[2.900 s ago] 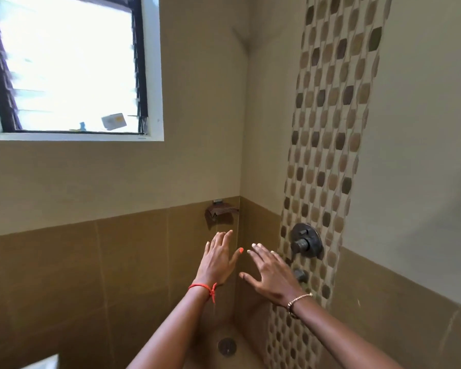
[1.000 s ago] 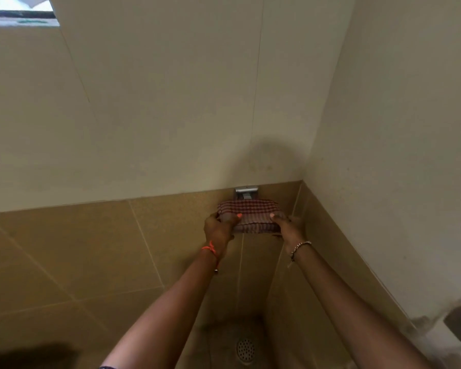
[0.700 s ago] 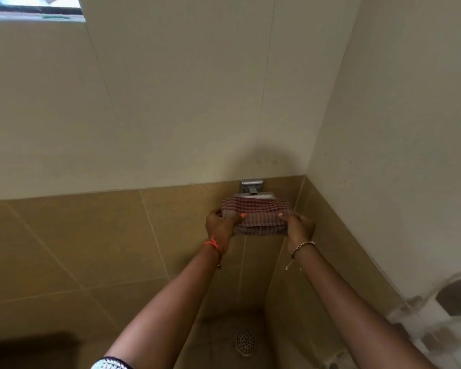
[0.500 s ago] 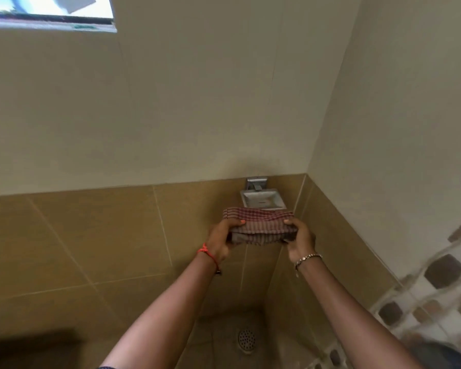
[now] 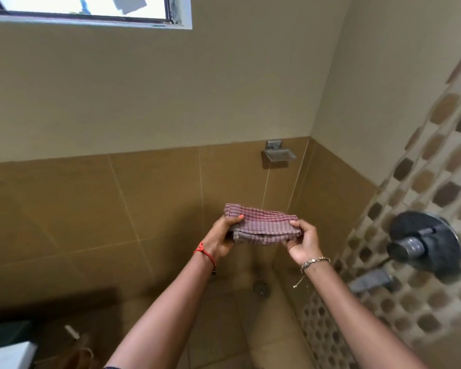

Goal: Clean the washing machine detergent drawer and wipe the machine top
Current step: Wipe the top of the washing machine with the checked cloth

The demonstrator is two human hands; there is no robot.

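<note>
Left grip point(image 5: 220, 237) had its fingers curled round the left end of a folded checked cloth point(image 5: 261, 225), thumb on top. Right grip point(image 5: 302, 239) pinched the right end the same way, thumb over, fingers under. The cloth was held level between the two, in the air, touching nothing else, below a soap dish point(image 5: 279, 155) on the tiled wall. Shower valve point(image 5: 423, 242) and spout point(image 5: 370, 280) were off to the right, floor drain point(image 5: 260, 288) under the hands. No washing machine or detergent drawer could be made out; a white corner point(image 5: 8, 352) at bottom left was too cut off to name. Judged progress: only the wiping cloth was in hand. Drawer cleaning and the top wipe looked not yet begun, and the cloth probably needed wetting first.
</note>
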